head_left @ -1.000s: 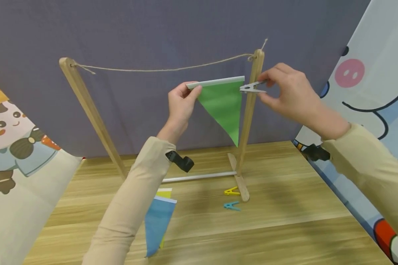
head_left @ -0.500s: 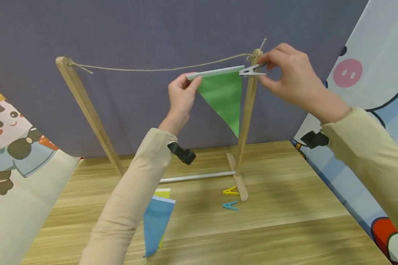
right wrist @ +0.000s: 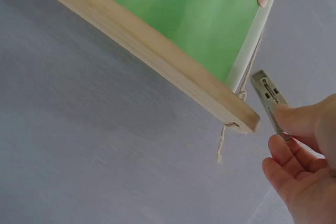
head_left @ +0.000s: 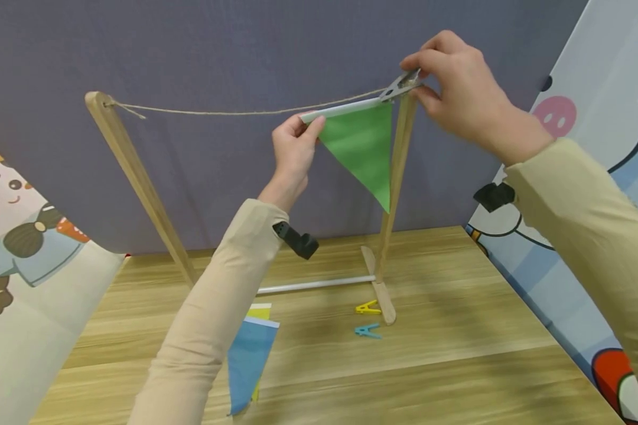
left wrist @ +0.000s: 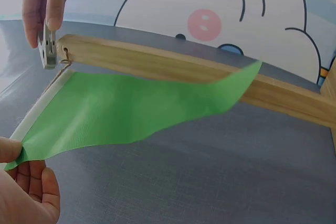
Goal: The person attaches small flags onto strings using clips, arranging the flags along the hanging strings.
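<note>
My left hand [head_left: 293, 144] pinches the left end of the white top band of a green triangular flag [head_left: 364, 141], which hangs point down. The band lies close along a twine [head_left: 212, 113] strung between two wooden posts. At the right post [head_left: 399, 147], my right hand [head_left: 459, 88] pinches a grey clothespin [head_left: 399, 87] by its handles. In the head view its nose overlaps the band's right corner; both wrist views show the clothespin [right wrist: 270, 95] apart from the flag [right wrist: 205, 19]. A knot ties the twine at the post top.
A blue flag [head_left: 252, 363] lies on a yellow flag [head_left: 260, 313] on the wooden table [head_left: 430, 366]. A yellow clothespin [head_left: 368, 307] and a blue clothespin [head_left: 368, 330] lie by the right post's foot [head_left: 385, 304]. A white rod [head_left: 319, 285] runs low towards the left post [head_left: 138, 183].
Both hands have risen, bringing the green flag up to the twine. My right hand has lifted the grey clothespin to the post top and tilted it so its nose points down left.
</note>
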### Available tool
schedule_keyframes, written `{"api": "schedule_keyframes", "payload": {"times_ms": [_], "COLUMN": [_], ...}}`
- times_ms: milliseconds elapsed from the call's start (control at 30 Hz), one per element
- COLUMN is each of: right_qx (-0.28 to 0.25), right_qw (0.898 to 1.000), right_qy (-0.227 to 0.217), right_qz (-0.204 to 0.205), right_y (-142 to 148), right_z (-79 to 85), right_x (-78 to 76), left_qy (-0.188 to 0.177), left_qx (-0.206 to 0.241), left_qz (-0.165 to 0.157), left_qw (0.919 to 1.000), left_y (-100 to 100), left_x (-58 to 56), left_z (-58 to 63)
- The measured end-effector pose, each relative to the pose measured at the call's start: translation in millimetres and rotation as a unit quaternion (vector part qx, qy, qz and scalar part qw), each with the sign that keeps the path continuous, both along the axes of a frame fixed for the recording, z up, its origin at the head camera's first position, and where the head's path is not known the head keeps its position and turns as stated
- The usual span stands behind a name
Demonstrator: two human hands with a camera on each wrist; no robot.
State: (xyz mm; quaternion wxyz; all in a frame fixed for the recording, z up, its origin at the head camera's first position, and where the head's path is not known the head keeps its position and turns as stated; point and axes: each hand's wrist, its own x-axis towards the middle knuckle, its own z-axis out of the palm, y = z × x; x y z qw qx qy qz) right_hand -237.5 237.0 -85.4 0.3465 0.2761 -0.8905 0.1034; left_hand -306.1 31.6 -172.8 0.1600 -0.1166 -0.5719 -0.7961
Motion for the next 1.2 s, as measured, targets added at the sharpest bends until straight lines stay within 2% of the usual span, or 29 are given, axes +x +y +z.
{"api": "schedule_keyframes", "payload": {"times_ms": [167, 467, 700, 867, 1200], "right_qx": [0.023, 0.071, 0.095, 0.121, 0.158], "right_qw": [0.999, 0.997, 0.995, 0.992, 0.982], "right_qy": [-0.009, -0.018, -0.037, -0.035, -0.097], "right_qz": [-0.021, -0.034, -0.019, -0.01, -0.042], "right_y": [-5, -10, -15, -22, -33], "right_z": [12.6, 27.7, 31.9, 35.0, 39.2], "right_x": [-4.0, -11.9, -13.8, -18.1, -25.3], "left_qy": [-0.001, -0.011, -0.013, -0.013, -0.01], "left_qx": [0.009, -0.003, 0.001, 0.002, 0.002], "left_qz": [0.004, 0.006, 0.005, 0.006, 0.007], "left_qw": [1.0, 0.9999, 0.9999, 0.9999, 0.9999], "left_y": [3, 6, 11, 13, 14], "left_x": [-2.6, -4.9, -6.0, -7.4, -6.0], "left_z": [1.5, 5.5, 7.5, 7.5, 7.4]}}
